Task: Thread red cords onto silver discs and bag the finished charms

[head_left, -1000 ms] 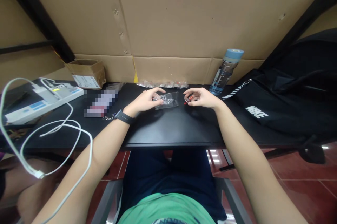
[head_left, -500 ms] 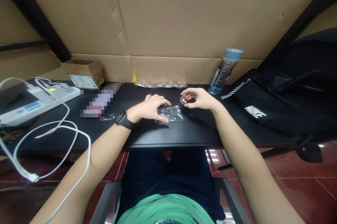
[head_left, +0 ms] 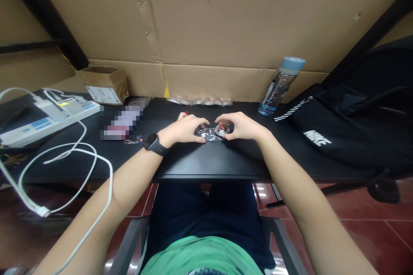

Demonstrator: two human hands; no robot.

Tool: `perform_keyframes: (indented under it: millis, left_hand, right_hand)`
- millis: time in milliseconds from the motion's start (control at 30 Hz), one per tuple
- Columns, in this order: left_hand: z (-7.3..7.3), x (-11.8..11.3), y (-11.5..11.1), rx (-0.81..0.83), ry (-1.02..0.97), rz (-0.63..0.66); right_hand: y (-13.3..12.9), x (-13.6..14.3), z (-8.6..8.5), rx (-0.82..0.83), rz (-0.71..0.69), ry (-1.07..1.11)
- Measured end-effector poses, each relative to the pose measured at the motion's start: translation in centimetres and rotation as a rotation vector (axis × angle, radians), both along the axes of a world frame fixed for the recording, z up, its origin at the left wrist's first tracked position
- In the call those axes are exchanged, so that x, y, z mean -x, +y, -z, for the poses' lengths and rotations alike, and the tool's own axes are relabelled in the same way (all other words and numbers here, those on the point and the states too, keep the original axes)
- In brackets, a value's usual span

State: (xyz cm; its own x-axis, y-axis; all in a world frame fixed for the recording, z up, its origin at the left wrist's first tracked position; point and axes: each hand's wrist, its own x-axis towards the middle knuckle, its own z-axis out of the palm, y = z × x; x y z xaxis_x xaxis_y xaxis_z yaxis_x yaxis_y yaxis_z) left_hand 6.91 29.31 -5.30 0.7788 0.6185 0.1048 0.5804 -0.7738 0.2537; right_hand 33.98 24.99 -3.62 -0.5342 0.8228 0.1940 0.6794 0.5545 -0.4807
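A small clear plastic bag (head_left: 210, 134) lies low over the black table, between my two hands. My left hand (head_left: 187, 129), wearing a black watch, has its thumb and fingers curved around the bag's left end. My right hand (head_left: 243, 126) pinches a small round, shiny, clear or silvery piece (head_left: 222, 129) with a red spot in its middle. This round piece is at the bag's right end and overlaps it in view; whether any of it is inside the bag I cannot tell.
Behind the hands, a row of small clear-wrapped items (head_left: 200, 101) lies along the cardboard wall. A blue-capped water bottle (head_left: 280, 88) and a black bag (head_left: 342, 137) stand right. Left are a cardboard box (head_left: 105, 83), a power strip (head_left: 51, 122), white cables and a blurred-out item (head_left: 122, 123).
My right hand has moved left, bringing the round piece to the plastic bag. My left fingers have closed in on the bag, which now looks narrower.
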Motion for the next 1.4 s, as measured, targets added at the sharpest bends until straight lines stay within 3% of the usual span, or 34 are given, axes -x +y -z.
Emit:
perform_keyframes:
  millis: [167, 633, 1000, 1400]
  left_hand:
    - [0.1, -0.1, 0.1, 0.002, -0.002, 0.002]
    - [-0.1, 0.1, 0.2, 0.008, 0.019, -0.002]
    - [0.0, 0.2, 0.3, 0.023, 0.015, -0.013]
    - [-0.2, 0.4, 0.5, 0.022, 0.014, 0.005]
  right_hand:
    - [0.0, 0.7, 0.4, -0.007, -0.017, -0.044]
    - [0.8, 1.4, 1.8, 0.131, -0.024, 0.152]
    - [1.6, -0.7, 2.2, 0.402, -0.132, 0.3]
    - [2.5, -1.5, 3.1, 0.492, -0.172, 0.411]
